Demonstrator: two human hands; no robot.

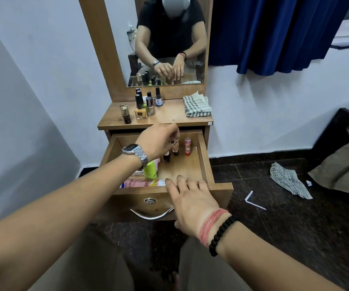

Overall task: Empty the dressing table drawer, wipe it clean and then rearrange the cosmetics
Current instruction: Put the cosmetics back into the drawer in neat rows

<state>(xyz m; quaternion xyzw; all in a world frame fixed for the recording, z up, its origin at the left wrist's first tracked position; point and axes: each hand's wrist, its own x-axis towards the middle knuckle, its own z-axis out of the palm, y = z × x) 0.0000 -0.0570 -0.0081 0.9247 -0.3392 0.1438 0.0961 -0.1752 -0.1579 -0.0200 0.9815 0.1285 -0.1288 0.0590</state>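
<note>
The pulled-out wooden drawer point(204, 160) of the dressing table stands open and partly stocked. The left hand point(158, 139) reaches into its rear, fingers curled down onto a small clear bottle point(176, 148), pinching its top, evidently to lift it out or set it upright; which of the two cannot be told. The right hand point(190, 198) rests flat on the drawer's front edge, fingers straight and spread, holding nothing, apparently to steady the drawer. Inside stand one dark nail-polish bottle point(166, 157) and one pink lipstick tube point(187, 146), while one lime-green bottle point(150, 170) and one pink tube point(142, 183) lie at the front left. On the wooden surface point(173, 115) above, about seven small bottles point(141, 111) cluster at the left, kept clear of the drawer. One folded checked cloth point(196, 106) lies at the right, within reach for wiping.
</note>
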